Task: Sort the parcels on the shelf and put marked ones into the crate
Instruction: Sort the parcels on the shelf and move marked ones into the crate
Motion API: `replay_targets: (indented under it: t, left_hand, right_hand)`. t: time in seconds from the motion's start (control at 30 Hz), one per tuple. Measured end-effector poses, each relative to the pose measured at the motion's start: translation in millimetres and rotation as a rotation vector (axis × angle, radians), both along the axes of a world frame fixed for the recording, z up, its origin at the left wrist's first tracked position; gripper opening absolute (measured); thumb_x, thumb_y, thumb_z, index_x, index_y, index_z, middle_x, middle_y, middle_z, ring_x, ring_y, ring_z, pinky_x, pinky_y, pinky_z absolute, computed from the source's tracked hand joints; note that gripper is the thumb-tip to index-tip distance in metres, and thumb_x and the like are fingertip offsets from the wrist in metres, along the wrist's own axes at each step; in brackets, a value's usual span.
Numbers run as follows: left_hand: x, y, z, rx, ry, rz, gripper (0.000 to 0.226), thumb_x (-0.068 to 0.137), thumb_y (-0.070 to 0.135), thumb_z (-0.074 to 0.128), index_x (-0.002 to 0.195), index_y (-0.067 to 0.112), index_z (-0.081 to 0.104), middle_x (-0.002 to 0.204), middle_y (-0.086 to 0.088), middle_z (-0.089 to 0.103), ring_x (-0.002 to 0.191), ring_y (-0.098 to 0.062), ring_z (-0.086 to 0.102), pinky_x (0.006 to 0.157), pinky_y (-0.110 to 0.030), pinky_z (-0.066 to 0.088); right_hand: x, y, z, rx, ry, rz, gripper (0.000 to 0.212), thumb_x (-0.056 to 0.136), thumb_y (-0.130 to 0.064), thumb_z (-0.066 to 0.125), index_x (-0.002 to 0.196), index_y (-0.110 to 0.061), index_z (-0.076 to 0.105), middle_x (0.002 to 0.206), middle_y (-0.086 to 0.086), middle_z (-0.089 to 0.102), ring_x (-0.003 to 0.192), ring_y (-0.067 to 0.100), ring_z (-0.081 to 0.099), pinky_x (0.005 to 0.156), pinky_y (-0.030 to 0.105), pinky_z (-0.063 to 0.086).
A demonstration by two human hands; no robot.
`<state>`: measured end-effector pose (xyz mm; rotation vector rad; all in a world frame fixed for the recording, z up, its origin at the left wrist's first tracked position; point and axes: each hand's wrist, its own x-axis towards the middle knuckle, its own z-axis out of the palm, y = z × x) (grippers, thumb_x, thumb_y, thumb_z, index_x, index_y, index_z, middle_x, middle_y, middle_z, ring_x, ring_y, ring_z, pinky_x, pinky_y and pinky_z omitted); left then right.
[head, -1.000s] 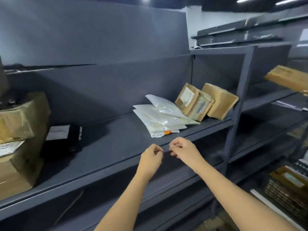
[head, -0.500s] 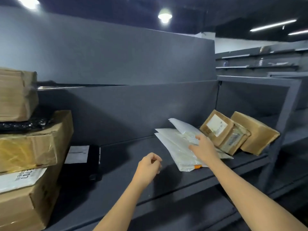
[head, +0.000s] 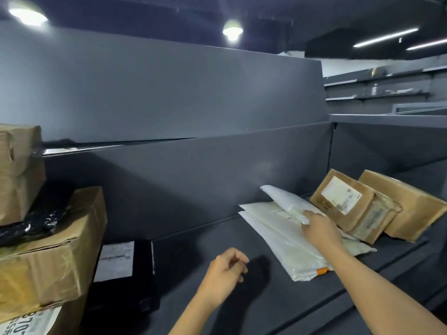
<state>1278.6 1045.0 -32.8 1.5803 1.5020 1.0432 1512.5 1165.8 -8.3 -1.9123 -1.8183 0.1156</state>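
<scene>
White parcels (head: pixel 278 238) at right hand's (head: pixel 321 229) fingertips

A dark ceiling (head: pixel 266 10) spans the top, with one round lamp (head: pixel 26 14) glowing near its left edge and a second lamp (head: pixel 232 30) near its middle. Toward the ceiling's right edge two strip lights (head: pixel 385 37) run slantwise, one just beside the other. Below them, in the far background, a pale wall (head: pixel 338 66) meets grey racks (head: pixel 387 91), whose boards hold a few small items too blurred to tell.
</scene>
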Motion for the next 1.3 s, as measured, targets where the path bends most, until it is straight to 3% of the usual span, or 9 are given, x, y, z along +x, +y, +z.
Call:
replay_targets:
  t: [0.33,0.47,0.6,0.77,0.87,0.93,1.1,1.17,1.3]
  left_hand:
    - [-12.5,20.7,23.5,0.004,-0.159,0.159,0.027,0.093,-0.002,0.042,0.082,0.013,0.061,0.073,-0.002,0.06,0.061,-0.016,0.054,0.069,-0.029,0.048]
    - [1.0,25.8,37.2,-0.019,-0.27,0.167,0.02,0.095,0.01,0.045,0.089,0.015,0.063,0.087,0.001,0.062,0.069,-0.012,0.059,0.067,-0.022,0.046]
    - [9.0,25.9,45.0,-0.046,-0.401,0.146,0.016,0.096,0.028,0.05,0.1,0.019,0.062,0.106,0.001,0.064,0.084,-0.016,0.062,0.077,-0.027,0.05]
    - [10.1,15.7,68.1,-0.006,-0.775,0.059,0.052,0.088,0.049,0.048,0.128,0.016,0.052,0.126,-0.007,0.06,0.099,-0.026,0.065,0.09,-0.043,0.052]
    - [-7.9,8.1,91.8,0.021,-1.285,-0.091,0.079,0.074,0.066,0.055,0.132,0.012,0.049,0.131,-0.019,0.058,0.113,-0.043,0.06,0.097,-0.06,0.043]
    - [-23.8,0.6,101.9,0.056,-1.42,-0.166,0.084,0.074,0.073,0.051,0.132,0.011,0.051,0.132,-0.023,0.056,0.118,-0.049,0.054,0.099,-0.065,0.038]
    - [-51.0,-8.5,98.7,0.174,-1.314,-0.229,0.083,0.076,0.071,0.042,0.137,0.015,0.049,0.137,-0.016,0.054,0.125,-0.039,0.052,0.1,-0.057,0.04]
    - [-56.3,-11.2,100.4,0.229,-1.207,-0.169,0.07,0.079,0.054,0.053,0.135,0.012,0.051,0.136,-0.017,0.053,0.118,-0.036,0.057,0.093,-0.051,0.047]
    - [-63.6,-13.3,99.2,0.337,-1.103,-0.028,0.038,0.089,0.025,0.049,0.122,0.012,0.063,0.125,-0.014,0.061,0.11,-0.032,0.061,0.085,-0.043,0.054]
  right_hand:
    - [0.5,-9.9,74.6,0.38,0.208,0.009,0.029,0.1,-0.027,0.029,0.108,-0.016,0.054,0.085,0.01,0.06,0.08,0.033,0.054,0.068,0.037,0.044]
    - [8.6,-26.1,106.3,0.368,0.781,0.198,0.025,0.098,-0.023,0.04,0.116,-0.017,0.057,0.102,0.015,0.064,0.09,0.033,0.062,0.073,0.045,0.055]
    - [3.7,-50.8,115.2,0.303,1.186,0.391,0.02,0.1,-0.019,0.042,0.103,-0.029,0.059,0.105,0.0,0.066,0.093,0.018,0.065,0.072,0.032,0.056]
    - [-13.4,-74.4,80.1,0.595,0.74,0.623,0.035,0.099,-0.01,0.045,0.111,-0.042,0.054,0.113,-0.022,0.06,0.11,-0.013,0.053,0.091,0.011,0.043]
    - [-19.2,-65.3,41.4,0.816,0.345,0.773,0.039,0.092,-0.003,0.045,0.125,-0.021,0.056,0.137,-0.005,0.051,0.141,0.013,0.032,0.113,0.02,0.028]
    - [-18.8,-56.8,19.6,0.908,0.118,0.788,0.047,0.086,0.003,0.042,0.127,-0.019,0.052,0.139,-0.002,0.044,0.144,0.021,0.024,0.113,0.018,0.024]
    - [-24.9,-55.6,-5.1,0.978,-0.05,0.801,0.08,0.074,0.016,0.028,0.137,-0.033,0.036,0.153,-0.012,0.021,0.147,0.027,0.012,0.098,0.021,0.037]
    - [-30.7,-57.5,-8.0,0.967,-0.102,0.793,0.084,0.07,0.019,0.042,0.135,-0.035,0.037,0.149,-0.004,0.019,0.147,0.026,0.006,0.099,0.028,0.04]
    - [-34.9,-63.3,-17.9,0.826,-0.095,0.887,0.088,0.068,-0.029,0.075,0.141,-0.039,0.026,0.15,0.004,0.007,0.147,0.029,0.001,0.094,0.041,0.05]
